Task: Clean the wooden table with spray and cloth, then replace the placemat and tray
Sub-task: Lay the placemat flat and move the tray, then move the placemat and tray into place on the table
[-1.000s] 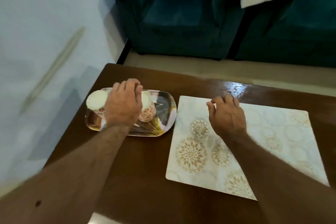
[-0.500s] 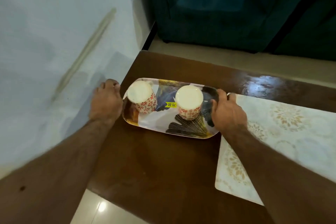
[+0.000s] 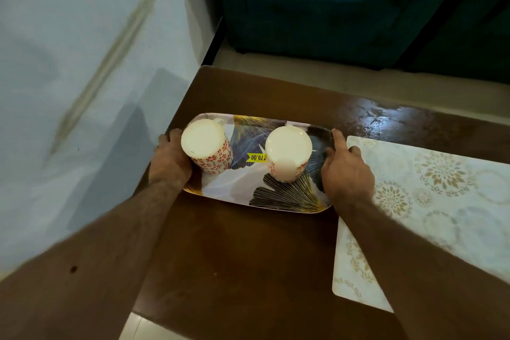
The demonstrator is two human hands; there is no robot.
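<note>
The rectangular glossy tray printed with dark and gold fan leaves (image 3: 256, 188) sits on the dark brown wooden counter (image 3: 234, 265) near its far left corner, close to the wall, with its right short end just beside the left edge of the pale rectangular placemat patterned with gold medallions (image 3: 430, 201). The left hand (image 3: 169, 159) holds the tray's left end, though how its fingers curl is hidden behind the nearer cup; the right hand (image 3: 346, 171) has its grip on the right end, forefinger laid along the far rim and thumb toward the tray's surface. Two white cups with red flower prints (image 3: 211, 146) (image 3: 288, 153) stand on the tray, seemingly mouth down, one near each end, with a yellow price sticker (image 3: 256, 157) between them. The likely next step is carrying the tray onto the placemat, and the risk is the cups: they are tall, loose and on a slick surface, so any tilt or uneven lift from the two hands could slide or topple them. The placemat's edge could also catch the tray if it is dragged rather than lifted. A wet-looking sheen (image 3: 378, 121) marks the counter beyond the placemat. A teal upholstered sofa (image 3: 331, 8) stands behind, well apart, and the pale blue wall (image 3: 82, 63) crowds the left hand's side.
</note>
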